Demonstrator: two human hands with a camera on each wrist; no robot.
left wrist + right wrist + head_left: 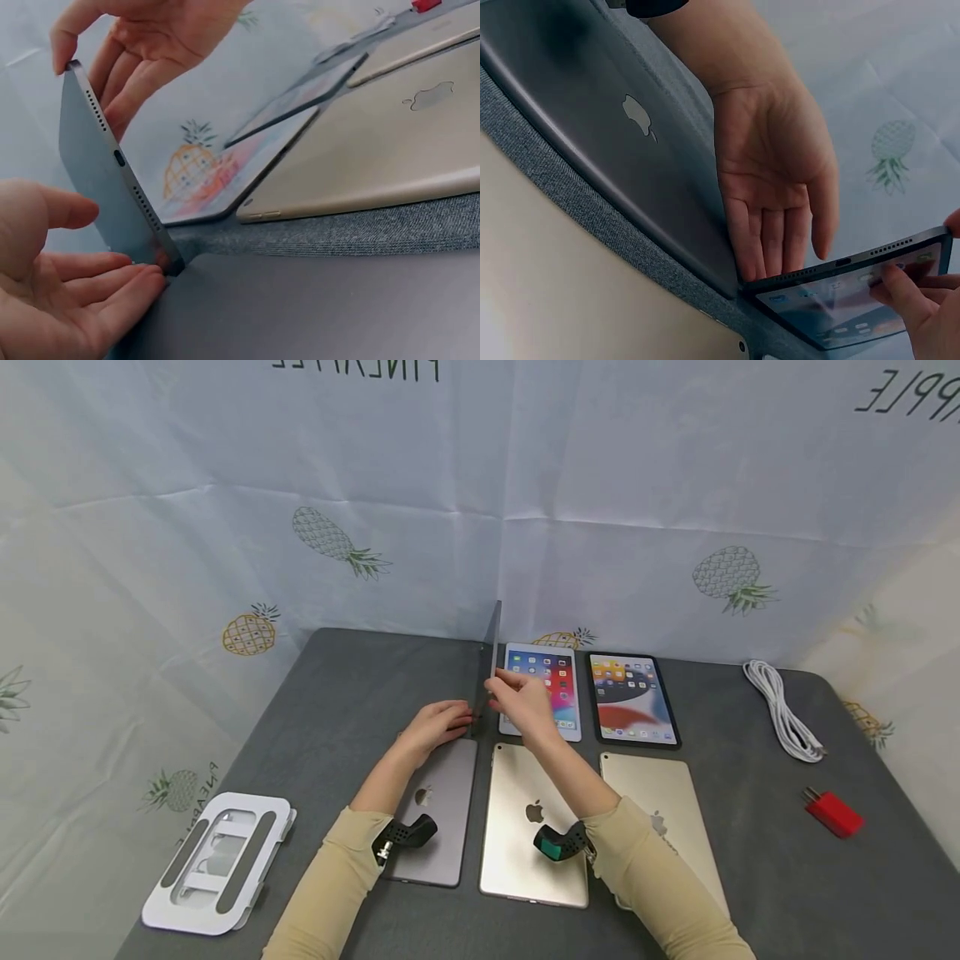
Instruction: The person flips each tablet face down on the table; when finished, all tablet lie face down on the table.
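Observation:
A dark tablet (489, 664) stands upright on one long edge at the back middle of the table. Its lit screen (840, 304) shows in the right wrist view, and its speaker-and-port edge (121, 157) in the left wrist view. My right hand (525, 700) pinches its upper part between thumb and fingers. Low at its near corner is my left hand (437, 727), fingers (127, 296) nearly straight against the bottom edge, thumb held apart. Just nearer to me lies a grey tablet (438, 810), back up, under my left forearm.
Two gold tablets, one in the middle (517, 827) and one farther right (678, 797), lie back up. Behind them are a white-framed tablet (564, 710) and a black-framed tablet (633, 697), screens lit. A white stand (201, 881), coiled white cable (780, 714) and red plug (836, 814) lie around.

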